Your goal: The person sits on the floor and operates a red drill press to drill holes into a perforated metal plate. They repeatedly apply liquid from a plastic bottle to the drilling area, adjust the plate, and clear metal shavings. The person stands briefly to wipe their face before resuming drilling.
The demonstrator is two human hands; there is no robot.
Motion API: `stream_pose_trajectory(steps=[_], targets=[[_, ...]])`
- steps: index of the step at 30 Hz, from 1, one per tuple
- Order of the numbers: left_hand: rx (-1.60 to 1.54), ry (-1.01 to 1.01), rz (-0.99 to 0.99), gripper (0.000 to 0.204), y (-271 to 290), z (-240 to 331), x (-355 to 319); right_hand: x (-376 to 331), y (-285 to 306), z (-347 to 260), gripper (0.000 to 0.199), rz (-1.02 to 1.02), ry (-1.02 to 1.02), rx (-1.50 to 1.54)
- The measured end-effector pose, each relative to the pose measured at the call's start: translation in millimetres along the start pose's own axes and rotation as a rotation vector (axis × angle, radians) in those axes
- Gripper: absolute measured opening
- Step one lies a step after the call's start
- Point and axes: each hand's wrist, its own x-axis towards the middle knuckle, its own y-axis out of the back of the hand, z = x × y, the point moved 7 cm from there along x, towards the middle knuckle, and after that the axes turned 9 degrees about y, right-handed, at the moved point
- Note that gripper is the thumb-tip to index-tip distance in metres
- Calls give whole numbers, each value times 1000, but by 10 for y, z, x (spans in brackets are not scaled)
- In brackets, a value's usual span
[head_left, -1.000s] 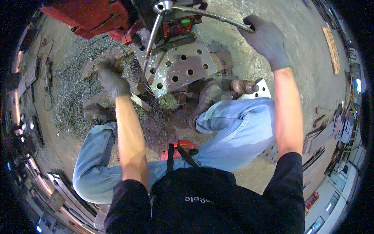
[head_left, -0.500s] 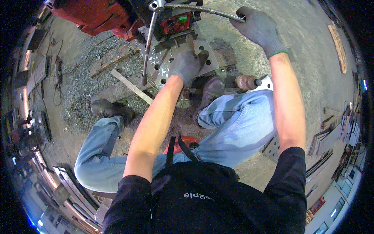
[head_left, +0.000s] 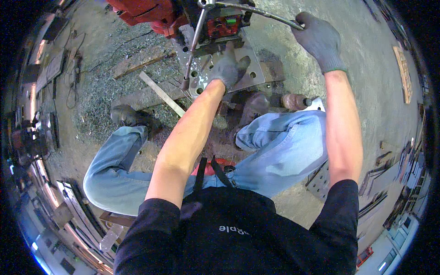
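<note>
Steel shavings (head_left: pixel 98 94): a grey litter across the floor on the far left, thickest beside a flat metal bar (head_left: pixel 162 93) lying loose on it.
Drill press (head_left: pixel 183 18): a red machine at the top, standing over the work; one thin feed lever hangs down to a knob just beside the plate's left edge.
Perforated plate (head_left: pixel 247 75): pale steel with round holes, lying flat under the machine's head.
Left hand (head_left: pixel 228 69): gloved, fingers spread and pressed flat on the plate, seemingly to pin it in place; the grip closes on nothing.
Right hand (head_left: pixel 319 39): gloved, grip wrapped fully round the end of the curved feed handle (head_left: pixel 261 12), arm stretched out, placed for leverage.
Knees: blue jeans, folded low behind the plate.
</note>
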Motion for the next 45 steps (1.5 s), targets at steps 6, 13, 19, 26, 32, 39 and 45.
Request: stream_pose_trajectory(steps=[6,13,19,26,32,39,45], targets=[[77,206,-174,97,55,91,146,-2,-47,-21,38,-86,12,20],[93,176,-87,84,-266,-13,431,19,-111,35,39,-11,32,35],[-61,69,-14,60,100,200,198,43,-129,-17,39,5,33,32],[-237,-37,899,42,1340,-232,-1176,40,-328,46,36,-25,32,47],[-236,396,224,42,1013,-1141,-1039,117,-199,83,34,72,49,-47],[-206,338,203,36,972,-1046,-1011,64,-337,254,32,68,145,-99],[-237,374,303,29,1025,-1169,-944,-127,-207,105,31,-37,106,-160]])
